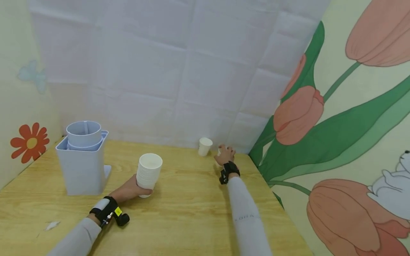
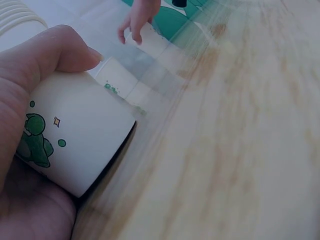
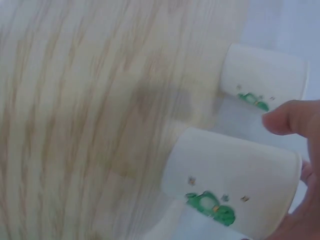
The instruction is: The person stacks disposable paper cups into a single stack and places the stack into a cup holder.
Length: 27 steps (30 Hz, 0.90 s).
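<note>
My left hand [image 1: 129,190] grips the lower part of a tall stack of white paper cups [image 1: 150,170], thumb and fingers around it. Up close in the left wrist view, the lowest cup [image 2: 82,130] carries a green cartoon print. At the back right of the table, my right hand [image 1: 225,155] reaches over a single paper cup [image 3: 230,182], mostly hidden by the hand in the head view. In the right wrist view its thumb [image 3: 285,119] stands off the cup's side, and the fingers spread around the rim. Just left of it stands another upright paper cup [image 1: 205,147].
A light blue square bin [image 1: 84,174] with round containers inside stands at the left of the wooden table [image 1: 185,220]. White sheeting [image 1: 144,71] covers the wall behind. A painted wall [image 1: 352,142] borders the table's right edge. A pale torn patch [image 1: 52,225] marks the front left.
</note>
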### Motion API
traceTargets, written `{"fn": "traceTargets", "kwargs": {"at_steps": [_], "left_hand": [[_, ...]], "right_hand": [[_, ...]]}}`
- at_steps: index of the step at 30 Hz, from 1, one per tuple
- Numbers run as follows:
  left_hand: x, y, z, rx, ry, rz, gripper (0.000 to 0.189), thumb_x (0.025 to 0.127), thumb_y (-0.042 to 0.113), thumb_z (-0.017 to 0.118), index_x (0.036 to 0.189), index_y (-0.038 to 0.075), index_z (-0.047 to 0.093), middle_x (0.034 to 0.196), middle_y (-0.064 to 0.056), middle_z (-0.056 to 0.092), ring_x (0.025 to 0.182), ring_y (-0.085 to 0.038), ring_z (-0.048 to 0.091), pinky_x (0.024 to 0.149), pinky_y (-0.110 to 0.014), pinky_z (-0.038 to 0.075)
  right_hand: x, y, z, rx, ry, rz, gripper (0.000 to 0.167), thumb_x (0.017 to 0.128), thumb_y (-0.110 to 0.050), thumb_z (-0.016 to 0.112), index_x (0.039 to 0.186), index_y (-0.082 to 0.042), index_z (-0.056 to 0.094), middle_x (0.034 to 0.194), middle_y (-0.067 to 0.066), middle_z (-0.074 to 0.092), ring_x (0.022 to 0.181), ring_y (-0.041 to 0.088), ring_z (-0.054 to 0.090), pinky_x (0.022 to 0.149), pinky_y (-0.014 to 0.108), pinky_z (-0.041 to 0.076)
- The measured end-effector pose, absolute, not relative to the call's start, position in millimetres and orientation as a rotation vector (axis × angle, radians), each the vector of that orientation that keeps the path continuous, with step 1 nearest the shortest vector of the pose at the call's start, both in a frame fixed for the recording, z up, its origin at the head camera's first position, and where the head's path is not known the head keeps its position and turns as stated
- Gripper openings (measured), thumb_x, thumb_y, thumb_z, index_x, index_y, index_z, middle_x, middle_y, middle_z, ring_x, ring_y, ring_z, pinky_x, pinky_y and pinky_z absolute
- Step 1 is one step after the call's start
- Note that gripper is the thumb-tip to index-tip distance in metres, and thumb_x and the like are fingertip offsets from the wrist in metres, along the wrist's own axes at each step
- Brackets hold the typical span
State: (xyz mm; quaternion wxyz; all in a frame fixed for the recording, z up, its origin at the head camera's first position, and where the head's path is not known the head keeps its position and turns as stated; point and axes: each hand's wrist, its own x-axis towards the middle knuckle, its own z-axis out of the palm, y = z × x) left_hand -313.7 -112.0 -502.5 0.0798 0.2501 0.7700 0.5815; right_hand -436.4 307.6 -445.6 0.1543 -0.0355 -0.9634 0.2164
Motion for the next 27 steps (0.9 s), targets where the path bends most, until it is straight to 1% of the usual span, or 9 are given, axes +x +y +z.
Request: {"fn": "traceTargets", "kwargs": {"at_steps": [4, 8, 12, 14, 21, 24, 27], "left_hand": [[-313.0, -113.2, -501.8, 0.752, 2.311, 1.753, 0.074, 0.080, 0.010, 0.081, 0.139, -0.006, 0.039, 0.128, -0.021, 0.057, 0.117, -0.028, 0.056, 0.101, -0.045, 0.043], [-312.3, -113.4, -503.0, 0.803, 2.278, 1.763, 0.074, 0.081, 0.010, 0.081, 0.139, -0.008, 0.038, 0.128, -0.022, 0.057, 0.115, -0.027, 0.056, 0.100, -0.044, 0.044], [-313.4, -113.2, -505.7, 0.807, 2.275, 1.764, 0.074, 0.081, 0.010, 0.081, 0.140, -0.007, 0.039, 0.127, -0.020, 0.057, 0.113, -0.022, 0.056, 0.099, -0.041, 0.045], [-313.4, -112.7, -506.7, 0.803, 2.282, 1.761, 0.074, 0.082, 0.010, 0.081, 0.139, -0.007, 0.039, 0.127, -0.019, 0.057, 0.113, -0.021, 0.056, 0.098, -0.040, 0.045], [-313.5, -111.7, -505.3, 0.779, 2.284, 1.764, 0.073, 0.082, 0.011, 0.082, 0.139, -0.006, 0.039, 0.126, -0.019, 0.057, 0.114, -0.024, 0.056, 0.100, -0.043, 0.044], [-312.5, -110.8, -504.1, 0.781, 2.279, 1.768, 0.073, 0.081, 0.010, 0.081, 0.139, -0.007, 0.040, 0.125, -0.019, 0.058, 0.113, -0.025, 0.056, 0.099, -0.042, 0.045], [-311.7, -111.3, -503.9, 0.771, 2.270, 1.780, 0.073, 0.080, 0.009, 0.081, 0.138, -0.007, 0.040, 0.125, -0.020, 0.058, 0.113, -0.026, 0.056, 0.099, -0.042, 0.045]], "right_hand": [[-428.6, 297.4, -447.7, -0.102, -2.710, 0.640, 0.047, 0.091, -0.019, 0.071, 0.132, -0.008, 0.051, 0.142, 0.037, 0.036, 0.130, 0.056, 0.028, 0.102, 0.068, 0.033], [-421.2, 291.7, -451.4, -0.156, -2.688, 0.649, 0.042, 0.091, -0.019, 0.071, 0.128, -0.009, 0.052, 0.140, 0.036, 0.037, 0.130, 0.055, 0.028, 0.103, 0.068, 0.032], [-415.1, 287.6, -453.3, -0.203, -2.688, 0.702, 0.042, 0.093, -0.020, 0.069, 0.130, -0.011, 0.050, 0.145, 0.034, 0.032, 0.133, 0.053, 0.023, 0.106, 0.067, 0.029], [-410.2, 286.2, -454.5, -0.210, -2.684, 0.717, 0.043, 0.093, -0.020, 0.069, 0.130, -0.011, 0.050, 0.146, 0.034, 0.031, 0.134, 0.053, 0.022, 0.106, 0.068, 0.029], [-394.8, 278.2, -445.9, -0.244, -2.733, 0.739, 0.045, 0.093, -0.024, 0.066, 0.133, -0.009, 0.049, 0.147, 0.033, 0.028, 0.134, 0.052, 0.022, 0.106, 0.066, 0.031], [-389.2, 276.8, -440.4, -0.243, -2.765, 0.738, 0.045, 0.093, -0.025, 0.067, 0.130, -0.007, 0.049, 0.145, 0.033, 0.030, 0.132, 0.052, 0.023, 0.104, 0.067, 0.033], [-387.2, 277.0, -437.9, -0.227, -2.829, 0.737, 0.042, 0.092, -0.026, 0.065, 0.126, -0.008, 0.048, 0.142, 0.032, 0.031, 0.131, 0.052, 0.023, 0.104, 0.067, 0.032]]}}
